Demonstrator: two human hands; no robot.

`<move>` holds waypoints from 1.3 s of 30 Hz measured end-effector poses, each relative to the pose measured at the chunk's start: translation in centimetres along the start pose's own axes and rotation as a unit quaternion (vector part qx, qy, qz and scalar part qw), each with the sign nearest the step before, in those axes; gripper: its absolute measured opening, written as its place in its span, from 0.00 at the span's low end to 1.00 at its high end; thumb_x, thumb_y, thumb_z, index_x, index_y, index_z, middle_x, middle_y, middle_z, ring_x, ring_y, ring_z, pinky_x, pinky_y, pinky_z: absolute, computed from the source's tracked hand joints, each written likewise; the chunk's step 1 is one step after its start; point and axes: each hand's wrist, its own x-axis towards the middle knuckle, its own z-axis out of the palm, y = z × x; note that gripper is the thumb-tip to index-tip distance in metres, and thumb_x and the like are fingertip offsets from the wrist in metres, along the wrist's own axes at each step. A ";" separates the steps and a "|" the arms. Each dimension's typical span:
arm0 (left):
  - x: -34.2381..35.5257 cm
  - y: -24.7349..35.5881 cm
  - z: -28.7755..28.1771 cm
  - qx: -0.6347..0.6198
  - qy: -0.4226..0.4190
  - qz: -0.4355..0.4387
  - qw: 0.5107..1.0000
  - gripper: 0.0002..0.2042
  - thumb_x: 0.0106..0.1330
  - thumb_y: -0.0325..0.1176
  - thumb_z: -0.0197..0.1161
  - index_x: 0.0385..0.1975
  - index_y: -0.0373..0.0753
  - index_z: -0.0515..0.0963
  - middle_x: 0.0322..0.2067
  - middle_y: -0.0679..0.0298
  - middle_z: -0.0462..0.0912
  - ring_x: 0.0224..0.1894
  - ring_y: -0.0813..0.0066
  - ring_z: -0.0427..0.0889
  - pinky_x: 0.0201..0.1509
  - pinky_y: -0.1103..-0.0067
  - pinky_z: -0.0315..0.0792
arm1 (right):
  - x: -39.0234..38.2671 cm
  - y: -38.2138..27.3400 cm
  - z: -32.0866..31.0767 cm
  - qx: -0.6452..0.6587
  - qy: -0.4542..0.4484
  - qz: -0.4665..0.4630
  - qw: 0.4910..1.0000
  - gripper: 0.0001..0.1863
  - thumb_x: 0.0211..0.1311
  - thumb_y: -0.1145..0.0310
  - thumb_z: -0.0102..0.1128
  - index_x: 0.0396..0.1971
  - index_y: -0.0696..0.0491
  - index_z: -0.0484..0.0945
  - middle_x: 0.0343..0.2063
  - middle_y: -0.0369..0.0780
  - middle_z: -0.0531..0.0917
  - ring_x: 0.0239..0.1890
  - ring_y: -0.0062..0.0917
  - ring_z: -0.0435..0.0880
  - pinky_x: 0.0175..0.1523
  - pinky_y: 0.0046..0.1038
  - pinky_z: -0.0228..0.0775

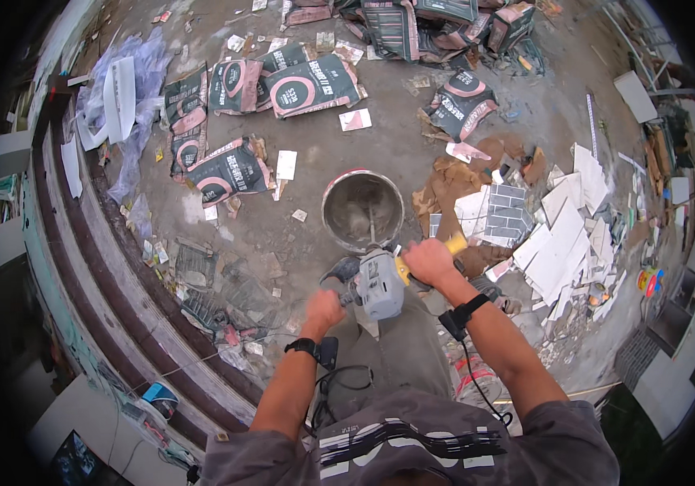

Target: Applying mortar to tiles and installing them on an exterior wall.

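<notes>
A handheld electric mixer (381, 283) with a grey body and yellow handle parts is held between my two hands. My left hand (326, 308) is closed round its dark left grip. My right hand (428, 261) wraps the handle on the other side, where a yellow end (455, 243) sticks out past the fingers. From the mixer a thin shaft runs down into a round bucket (330, 202) just ahead of my feet. Greyish wet-looking material (351, 219) lies in the bucket. Whatever is at the shaft's lower end is hidden in it.
Dark green and pink bags (311, 85) lie flattened or crumpled around the floor. On the right are broken white tile pieces (558, 251) and torn brown cardboard (449, 182). Steps (104, 275) curve along the left, with clear plastic sheeting (133, 105) at their top.
</notes>
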 end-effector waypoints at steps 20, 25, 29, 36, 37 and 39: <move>-2.0 0.0 -0.7 0.043 0.028 0.016 0.999 0.14 0.52 0.35 0.63 0.38 0.40 0.85 0.38 0.46 0.86 0.42 0.46 0.86 0.46 0.59 0.81 | -3.9 -0.7 3.3 0.042 -0.086 0.045 0.994 0.12 0.61 0.66 0.57 0.41 0.49 0.85 0.41 0.44 0.86 0.43 0.40 0.88 0.45 0.41 0.80; -1.3 0.9 -6.0 0.136 0.050 0.091 0.985 0.10 0.53 0.34 0.63 0.33 0.41 0.86 0.36 0.50 0.87 0.42 0.51 0.87 0.45 0.62 0.81 | -7.0 -1.5 5.2 0.143 -0.015 0.109 0.984 0.11 0.61 0.66 0.56 0.42 0.49 0.82 0.41 0.43 0.84 0.43 0.41 0.87 0.47 0.42 0.79; -2.4 1.6 -9.5 0.197 0.064 0.150 0.967 0.09 0.54 0.33 0.62 0.33 0.42 0.86 0.36 0.52 0.88 0.41 0.54 0.88 0.45 0.64 0.81 | -9.6 -3.2 3.3 0.151 0.018 0.181 0.972 0.09 0.64 0.67 0.53 0.39 0.49 0.82 0.41 0.43 0.84 0.42 0.42 0.87 0.44 0.44 0.79; -8.3 -0.2 -15.8 0.243 0.101 0.303 0.916 0.09 0.50 0.33 0.63 0.30 0.40 0.85 0.29 0.51 0.87 0.35 0.51 0.88 0.41 0.63 0.81 | -15.8 -12.8 0.4 0.174 0.083 0.271 0.943 0.12 0.64 0.67 0.53 0.43 0.46 0.83 0.40 0.43 0.84 0.41 0.43 0.87 0.43 0.44 0.78; -9.5 -1.0 -17.1 0.256 0.113 0.327 0.903 0.08 0.50 0.33 0.64 0.29 0.40 0.84 0.29 0.51 0.87 0.34 0.52 0.88 0.40 0.63 0.81 | -16.4 -15.2 -0.4 0.185 0.115 0.290 0.932 0.13 0.63 0.67 0.53 0.44 0.45 0.83 0.40 0.44 0.83 0.40 0.43 0.86 0.42 0.44 0.77; -11.1 -2.0 -19.9 0.274 0.123 0.366 0.881 0.08 0.50 0.33 0.64 0.29 0.40 0.84 0.28 0.51 0.87 0.33 0.53 0.88 0.38 0.64 0.81 | -17.1 -19.6 -1.9 0.201 0.174 0.320 0.909 0.13 0.63 0.67 0.53 0.45 0.45 0.82 0.38 0.44 0.83 0.37 0.45 0.85 0.41 0.46 0.76</move>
